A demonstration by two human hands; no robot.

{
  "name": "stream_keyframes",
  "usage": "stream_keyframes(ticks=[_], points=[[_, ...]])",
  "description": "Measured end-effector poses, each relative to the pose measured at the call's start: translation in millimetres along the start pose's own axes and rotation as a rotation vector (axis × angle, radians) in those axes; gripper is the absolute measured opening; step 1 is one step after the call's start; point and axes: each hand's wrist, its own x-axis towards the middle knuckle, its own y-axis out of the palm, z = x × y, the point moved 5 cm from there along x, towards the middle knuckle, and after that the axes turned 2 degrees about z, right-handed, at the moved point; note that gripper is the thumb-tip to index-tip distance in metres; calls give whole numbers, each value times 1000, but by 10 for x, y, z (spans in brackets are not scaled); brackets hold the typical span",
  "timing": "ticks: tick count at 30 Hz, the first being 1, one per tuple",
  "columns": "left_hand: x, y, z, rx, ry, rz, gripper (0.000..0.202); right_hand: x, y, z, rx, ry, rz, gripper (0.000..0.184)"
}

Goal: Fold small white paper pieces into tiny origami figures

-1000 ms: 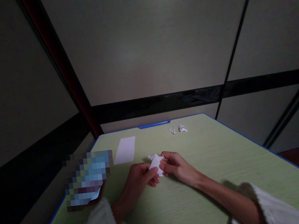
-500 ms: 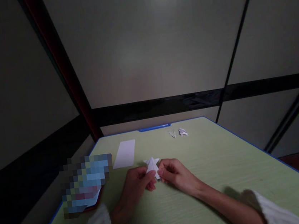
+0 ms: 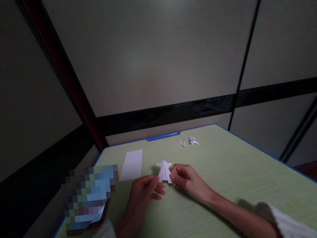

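Note:
A small white origami frog (image 3: 164,171) is held a little above the green tabletop, its pointed end facing away from me. My right hand (image 3: 187,177) pinches its lower right corner between thumb and fingers. On the other side, my left hand (image 3: 145,191) has its thumb and index finger at the lower left corner, while its other fingers hang loosely below. Creases run lengthwise down the folded paper, and two side points stick out near its tip.
A blank white paper sheet (image 3: 131,165) lies at the left. Further back are a second folded paper figure (image 3: 193,141) and thin paper strips (image 3: 182,143). A blurred, pixelated flat object (image 3: 94,199) rests at the left edge of the green table (image 3: 239,171). Wall panels (image 3: 153,50) stand behind.
The origami frog has moved slightly away from me and to the right. My left thumb has slid from its middle to its left corner, uncovering more of the paper.

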Motion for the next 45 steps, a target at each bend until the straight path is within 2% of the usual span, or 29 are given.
stream_keyframes(ticks=[5, 11, 20, 25, 29, 33, 39, 45], points=[[5, 15, -17, 24, 15, 5, 18, 11, -31, -22, 29, 8, -40, 18], [-30, 54, -63, 42, 46, 38, 13, 23, -34, -36, 185, 91, -62, 19], [-11, 54, 3, 0, 66, 102, 15, 7, -41, -8, 248, 108, -78, 22], [-30, -15, -52, -14, 49, -1, 20, 11, -49, -6, 240, 97, -73, 22], [-43, -57, -99, -36, 73, -71, 21, 4, 20, -2, 234, 96, 20, 21], [-37, -68, -67, -24, 67, -90, 19, -15, 67, 9, 204, 91, 69, 20], [-63, -74, -113, -69, 132, -86, 22, -21, 62, 10, 185, 99, 60, 20], [-57, -61, -114, 23, 125, -80, 24, -6, 65, 8, 194, 87, 61, 22]])
